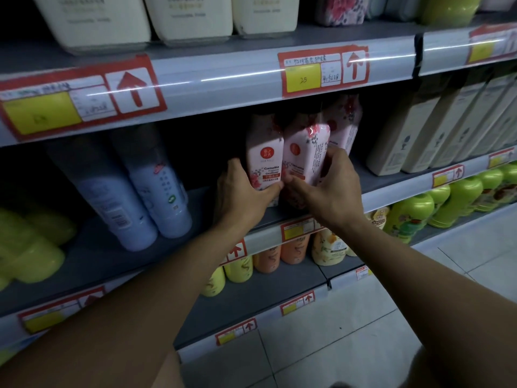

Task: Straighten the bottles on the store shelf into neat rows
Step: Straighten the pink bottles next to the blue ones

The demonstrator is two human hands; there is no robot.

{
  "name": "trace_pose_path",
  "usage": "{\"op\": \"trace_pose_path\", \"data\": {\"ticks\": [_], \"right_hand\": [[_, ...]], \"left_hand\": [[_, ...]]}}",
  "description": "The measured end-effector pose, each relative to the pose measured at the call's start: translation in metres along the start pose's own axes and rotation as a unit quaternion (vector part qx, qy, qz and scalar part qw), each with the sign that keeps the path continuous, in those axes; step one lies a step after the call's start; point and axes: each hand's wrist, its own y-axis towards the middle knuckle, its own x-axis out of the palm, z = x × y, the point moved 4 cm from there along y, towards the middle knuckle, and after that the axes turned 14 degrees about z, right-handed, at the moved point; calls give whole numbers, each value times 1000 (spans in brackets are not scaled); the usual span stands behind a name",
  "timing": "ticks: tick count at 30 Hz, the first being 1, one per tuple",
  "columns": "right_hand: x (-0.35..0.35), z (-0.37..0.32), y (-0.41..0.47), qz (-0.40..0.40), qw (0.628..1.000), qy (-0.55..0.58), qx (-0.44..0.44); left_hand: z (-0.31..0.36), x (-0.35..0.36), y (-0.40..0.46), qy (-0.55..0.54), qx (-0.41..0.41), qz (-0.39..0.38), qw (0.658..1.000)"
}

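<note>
Three pink floral Camellia bottles stand close together on the middle shelf (201,203). My left hand (240,191) grips the left pink bottle (264,152) around its lower part, thumb across the front label. My right hand (327,186) holds the middle pink bottle (303,152), which is turned a little so its label faces left. A third pink bottle (344,127) stands behind and to the right, partly hidden by the others.
Two pale blue bottles (140,186) stand to the left on the same shelf, yellow-green ones (30,247) at far left. Beige boxed bottles (436,127) fill the right. Cream jugs (140,15) sit above; orange, yellow and green bottles below. Tiled floor lies at lower right.
</note>
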Motion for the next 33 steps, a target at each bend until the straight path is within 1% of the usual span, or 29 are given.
{"op": "trace_pose_path", "data": {"ticks": [9,16,21,24,28,33], "right_hand": [[9,-16,-12,-29,999,25,-28],[14,-23,-18,-81,994,55,-44],[17,-20,-18,-101,992,55,-44],[22,-22,-20,-95,994,46,-28],[27,-21,-18,-83,996,31,-28],[30,-21,-11,-76,995,60,-23]], "left_hand": [[-8,-27,-3,15,-7,20,1000],[-14,-43,-7,23,0,35,999],[-13,-44,-9,26,4,39,999],[-14,-41,-10,29,0,43,999],[-16,-38,-5,31,-13,49,998],[-19,-36,0,31,-18,57,998]]}}
